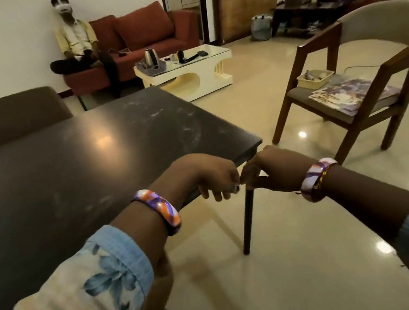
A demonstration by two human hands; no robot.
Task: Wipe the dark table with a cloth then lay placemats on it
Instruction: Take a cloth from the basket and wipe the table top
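The dark table (68, 162) fills the left half of the view, its top smeared with pale dusty marks toward the far right corner. My left hand (213, 178) and my right hand (269, 170) meet fingertip to fingertip just off the table's near right corner, fingers curled downward, nothing held in either. A stack of purple patterned placemats (351, 96) lies on the seat of a wooden armchair (366, 88) to the right. No cloth is visible.
A small yellow basket (315, 78) sits on the armchair seat behind the placemats. A brown chair (13, 114) stands at the table's far side. Beyond are a cream coffee table (186, 73), a red sofa with a seated person, and more people at the back right.
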